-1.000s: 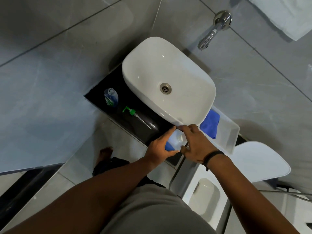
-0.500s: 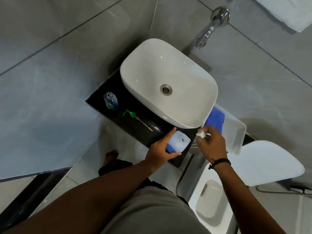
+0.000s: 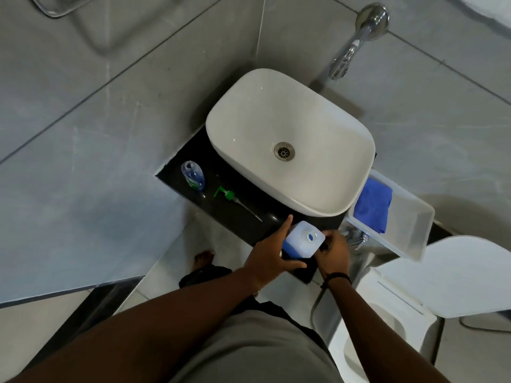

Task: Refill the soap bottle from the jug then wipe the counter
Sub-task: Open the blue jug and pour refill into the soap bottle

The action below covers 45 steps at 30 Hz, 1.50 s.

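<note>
Gripping the uncapped jug (image 3: 303,239) at six o'clock, your left hand (image 3: 269,257) and right hand (image 3: 333,254) wrapped its smooth, probably slippery sides; liquid likely made it heavy.

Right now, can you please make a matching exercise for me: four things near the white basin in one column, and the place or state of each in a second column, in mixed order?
Things:
1. clear soap bottle with green label
2. green pump head with long tube
3. translucent square jug of blue liquid
4. blue cloth

Places or states:
A. lying in the clear plastic tray
B. held between both hands, cap off
C. standing open at the counter's far left
D. lying flat on the black counter

Pairs: 1-C, 2-D, 3-B, 4-A
</note>
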Available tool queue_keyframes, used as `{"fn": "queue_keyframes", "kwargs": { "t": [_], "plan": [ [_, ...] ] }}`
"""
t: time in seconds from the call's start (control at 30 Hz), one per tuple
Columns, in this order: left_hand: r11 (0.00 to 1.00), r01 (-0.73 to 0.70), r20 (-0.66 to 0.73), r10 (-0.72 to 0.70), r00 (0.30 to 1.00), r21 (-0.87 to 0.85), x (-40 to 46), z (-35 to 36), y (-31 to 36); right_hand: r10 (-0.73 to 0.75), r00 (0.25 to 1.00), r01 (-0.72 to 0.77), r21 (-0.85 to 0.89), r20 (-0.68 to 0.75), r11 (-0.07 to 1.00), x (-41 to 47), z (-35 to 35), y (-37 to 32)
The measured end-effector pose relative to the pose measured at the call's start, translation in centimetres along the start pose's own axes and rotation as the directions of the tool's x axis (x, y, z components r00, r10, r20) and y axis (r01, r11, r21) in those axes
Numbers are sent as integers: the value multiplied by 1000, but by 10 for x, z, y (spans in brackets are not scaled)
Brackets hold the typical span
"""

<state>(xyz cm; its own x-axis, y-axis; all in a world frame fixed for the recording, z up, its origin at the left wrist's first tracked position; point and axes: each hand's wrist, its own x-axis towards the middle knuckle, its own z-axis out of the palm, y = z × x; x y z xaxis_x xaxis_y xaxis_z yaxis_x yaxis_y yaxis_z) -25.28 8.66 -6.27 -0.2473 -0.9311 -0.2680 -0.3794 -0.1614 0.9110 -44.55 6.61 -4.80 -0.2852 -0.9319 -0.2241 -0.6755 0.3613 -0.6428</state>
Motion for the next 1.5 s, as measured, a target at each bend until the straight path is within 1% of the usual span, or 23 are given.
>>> {"fn": "queue_keyframes", "kwargs": {
  "t": [0.1,0.13,0.17,0.23,0.33,0.4,0.43,0.5,0.57,0.63,0.7,0.77,0.87,0.97,1.1,1.2,1.3,1.43,1.5],
  "plan": [
    [998,-9,23,8,1000,64,-5,-26,-8,-100,992,101,7,-77,995,-23,-8,5],
    [996,-17,20,15,1000,87,-7,-37,-12,-144,986,144,0,-79,990,-36,-10,7],
    [995,-17,7,16,1000,103,-10,-49,-17,-189,980,189,-9,-60,982,-48,-11,9],
    [993,35,-40,-31,999,116,-19,-73,-28,-233,972,233,18,-1,972,-67,-9,9],
    [975,157,-157,-133,979,156,-31,-104,-45,-179,984,171,181,25,968,-71,1,-3],
    [960,230,-278,-181,944,157,-40,-121,-57,-146,989,133,295,22,946,-64,10,-16],
    [958,260,-340,-206,918,123,-44,-130,-61,-133,991,118,338,21,934,-60,14,-20],
    [957,291,-437,-262,860,1,-45,-146,-64,-101,995,91,394,5,915,-55,23,-27],
    [951,299,-507,-298,809,-82,-36,-163,-60,-66,997,71,435,-25,898,-52,30,-32],
    [952,282,-548,-301,781,-121,-19,-180,-54,-52,998,65,457,-42,887,-50,35,-36],
    [952,253,-540,-305,785,-170,-3,-194,-50,-54,997,69,456,-46,887,-51,39,-41],
    [959,209,-522,-281,805,-194,10,-205,-47,-62,997,77,449,-49,890,-53,40,-48],
    [966,180,-500,-249,829,-184,21,-213,-45,-94,994,109,426,-55,898,-57,39,-63],
    [969,164,-512,-238,825,-187,29,-216,-43,-133,986,161,397,-98,904,-63,33,-82],
    [981,140,-515,-191,836,-136,35,-216,-39,-167,975,211,376,-146,902,-61,23,-113],
    [995,48,-492,-88,866,-93,40,-214,-27,-219,963,262,352,-157,899,-52,9,-142],
    [993,-74,-423,27,906,-94,43,-212,-10,-277,948,313,295,-159,903,-38,-8,-173],
    [976,-145,-316,87,945,-164,49,-215,22,-375,911,401,158,-169,902,-15,-31,-215],
    [972,-177,-288,127,949,-156,52,-219,39,-420,891,438,89,-170,894,-1,-41,-230]
  ]
}}
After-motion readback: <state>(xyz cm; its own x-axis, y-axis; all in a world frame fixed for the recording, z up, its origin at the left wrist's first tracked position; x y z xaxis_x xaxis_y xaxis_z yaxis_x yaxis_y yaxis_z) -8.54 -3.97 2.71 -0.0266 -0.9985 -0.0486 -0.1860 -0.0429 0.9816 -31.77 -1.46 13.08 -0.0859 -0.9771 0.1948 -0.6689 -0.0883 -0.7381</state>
